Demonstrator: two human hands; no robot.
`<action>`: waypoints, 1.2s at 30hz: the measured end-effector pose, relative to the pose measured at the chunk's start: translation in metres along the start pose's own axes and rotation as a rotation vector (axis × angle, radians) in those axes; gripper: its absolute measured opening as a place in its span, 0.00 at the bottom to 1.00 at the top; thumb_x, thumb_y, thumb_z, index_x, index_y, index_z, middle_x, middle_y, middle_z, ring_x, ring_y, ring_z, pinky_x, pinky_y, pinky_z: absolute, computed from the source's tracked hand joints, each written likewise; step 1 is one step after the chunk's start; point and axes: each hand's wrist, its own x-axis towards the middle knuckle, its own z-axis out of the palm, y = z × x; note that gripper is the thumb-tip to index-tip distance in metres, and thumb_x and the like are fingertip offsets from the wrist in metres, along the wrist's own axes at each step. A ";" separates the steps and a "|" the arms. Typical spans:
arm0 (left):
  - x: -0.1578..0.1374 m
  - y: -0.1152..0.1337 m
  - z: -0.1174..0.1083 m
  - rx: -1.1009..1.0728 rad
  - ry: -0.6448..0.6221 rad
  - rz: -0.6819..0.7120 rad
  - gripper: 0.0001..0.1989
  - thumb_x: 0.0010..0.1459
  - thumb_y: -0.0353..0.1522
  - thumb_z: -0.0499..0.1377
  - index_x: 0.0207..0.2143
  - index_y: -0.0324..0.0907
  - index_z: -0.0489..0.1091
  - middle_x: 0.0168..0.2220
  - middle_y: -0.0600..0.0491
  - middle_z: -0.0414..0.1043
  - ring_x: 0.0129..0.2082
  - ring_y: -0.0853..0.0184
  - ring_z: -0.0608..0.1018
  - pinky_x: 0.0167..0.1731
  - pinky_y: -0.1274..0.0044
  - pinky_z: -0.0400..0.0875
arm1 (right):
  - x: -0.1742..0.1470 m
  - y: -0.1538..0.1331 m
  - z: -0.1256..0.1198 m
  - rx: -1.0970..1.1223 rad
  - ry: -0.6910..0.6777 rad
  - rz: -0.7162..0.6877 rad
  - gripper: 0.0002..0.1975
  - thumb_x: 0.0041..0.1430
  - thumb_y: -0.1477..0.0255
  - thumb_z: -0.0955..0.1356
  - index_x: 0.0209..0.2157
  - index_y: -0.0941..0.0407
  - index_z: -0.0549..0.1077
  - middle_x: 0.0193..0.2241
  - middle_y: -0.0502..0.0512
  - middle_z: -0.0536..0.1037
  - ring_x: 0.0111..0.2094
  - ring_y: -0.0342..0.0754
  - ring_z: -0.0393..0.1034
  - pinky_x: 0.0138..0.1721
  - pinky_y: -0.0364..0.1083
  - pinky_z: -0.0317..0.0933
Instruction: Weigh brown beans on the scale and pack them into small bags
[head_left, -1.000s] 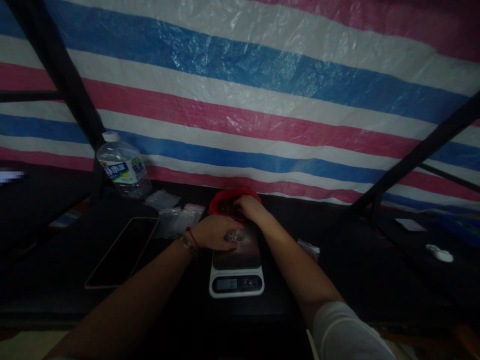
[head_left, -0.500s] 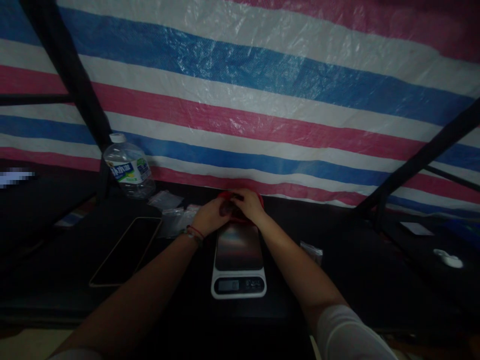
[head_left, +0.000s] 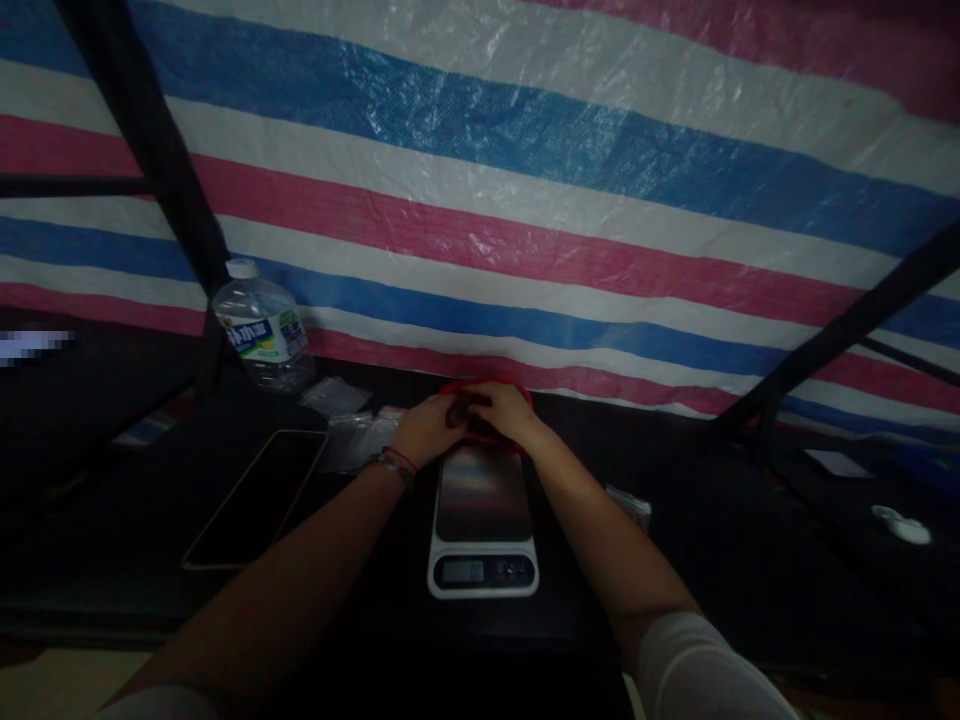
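A red container, apparently a bowl, stands just behind a white digital kitchen scale with a metal top. My left hand reaches into the container from the left with its fingers bent. From the right, my right hand reaches over the rim, fingers curled down and close to the left ones. Dark stuff shows between my fingertips, too dim to name. Nothing lies on the scale's plate, and its lit display seems to read zero. Clear plastic zip bags lie left of my left hand.
A large clear bottle stands at the back left, and a phone lies before it. Right of my right forearm is a small filled bag. Farther right are a white card and a white object. A striped sheet hangs behind.
The view has shifted slightly, so things sit a little farther right. My hands stay at the red container, with small finger movements; the right fingers are slightly lower.
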 end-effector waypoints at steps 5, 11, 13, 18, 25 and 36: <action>0.000 0.000 -0.001 -0.003 0.003 0.019 0.15 0.59 0.40 0.56 0.47 0.46 0.72 0.45 0.49 0.75 0.44 0.61 0.77 0.42 0.75 0.69 | 0.002 0.001 0.004 -0.020 0.097 -0.077 0.17 0.54 0.81 0.69 0.44 0.54 0.78 0.45 0.54 0.79 0.48 0.49 0.71 0.52 0.49 0.62; 0.000 -0.003 0.002 -0.002 0.010 0.032 0.17 0.57 0.39 0.58 0.48 0.45 0.70 0.45 0.48 0.75 0.44 0.61 0.77 0.42 0.75 0.69 | 0.006 0.004 0.012 -0.016 0.200 -0.102 0.08 0.55 0.79 0.70 0.37 0.56 0.79 0.40 0.56 0.79 0.44 0.49 0.71 0.50 0.49 0.62; 0.000 -0.004 0.003 0.003 0.012 0.042 0.18 0.56 0.39 0.58 0.48 0.44 0.70 0.45 0.48 0.75 0.44 0.60 0.78 0.42 0.75 0.70 | 0.007 0.004 0.016 -0.006 0.212 -0.135 0.07 0.57 0.78 0.69 0.36 0.56 0.79 0.40 0.56 0.79 0.44 0.49 0.71 0.50 0.50 0.62; 0.000 -0.006 0.004 -0.018 0.012 0.029 0.17 0.55 0.40 0.59 0.47 0.45 0.71 0.44 0.48 0.76 0.43 0.61 0.78 0.41 0.75 0.70 | 0.007 0.001 0.018 -0.016 0.172 -0.199 0.12 0.58 0.81 0.67 0.39 0.55 0.79 0.42 0.56 0.79 0.47 0.48 0.71 0.53 0.49 0.61; -0.001 -0.006 0.002 -0.072 0.070 0.000 0.17 0.56 0.38 0.58 0.47 0.45 0.71 0.43 0.49 0.77 0.41 0.61 0.78 0.40 0.75 0.69 | 0.007 0.003 0.009 -0.081 0.124 -0.226 0.17 0.58 0.83 0.63 0.41 0.57 0.80 0.43 0.58 0.79 0.47 0.48 0.71 0.53 0.49 0.62; 0.000 -0.009 0.000 -0.024 0.111 -0.147 0.15 0.57 0.41 0.56 0.43 0.42 0.72 0.41 0.46 0.76 0.41 0.59 0.78 0.38 0.74 0.70 | 0.007 0.017 0.021 -0.190 -0.020 -0.021 0.13 0.56 0.82 0.64 0.39 0.59 0.79 0.40 0.59 0.80 0.42 0.50 0.73 0.47 0.47 0.63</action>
